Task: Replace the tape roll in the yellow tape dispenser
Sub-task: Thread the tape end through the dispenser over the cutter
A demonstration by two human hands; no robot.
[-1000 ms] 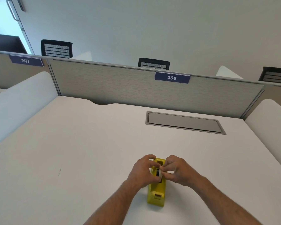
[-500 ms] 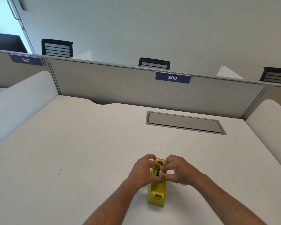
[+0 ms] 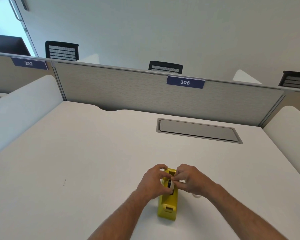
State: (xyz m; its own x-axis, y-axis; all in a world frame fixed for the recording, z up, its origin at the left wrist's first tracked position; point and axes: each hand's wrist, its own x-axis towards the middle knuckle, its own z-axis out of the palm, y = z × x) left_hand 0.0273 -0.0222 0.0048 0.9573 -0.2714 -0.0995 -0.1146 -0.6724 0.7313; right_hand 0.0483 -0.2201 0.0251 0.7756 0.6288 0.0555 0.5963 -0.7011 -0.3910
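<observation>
A yellow tape dispenser (image 3: 168, 205) stands on the white desk (image 3: 76, 161), its cutter end toward me. A tape roll (image 3: 171, 184) with a black core sits in the dispenser's slot, mostly hidden by fingers. My left hand (image 3: 151, 182) grips the roll and the dispenser's left side. My right hand (image 3: 189, 179) pinches the roll from the right. A pale, roll-like object (image 3: 197, 196) lies on the desk under my right wrist, mostly hidden.
A grey cable hatch (image 3: 197, 130) is set into the desk at the back right. A grey partition (image 3: 128, 89) with a label reading 306 closes the far edge. White side panels (image 3: 21, 104) flank the desk. Black chairs show behind.
Both hands have stayed on the roll in the dispenser, with only slight finger shifts. The pale object under my right wrist has come a little more into sight.
</observation>
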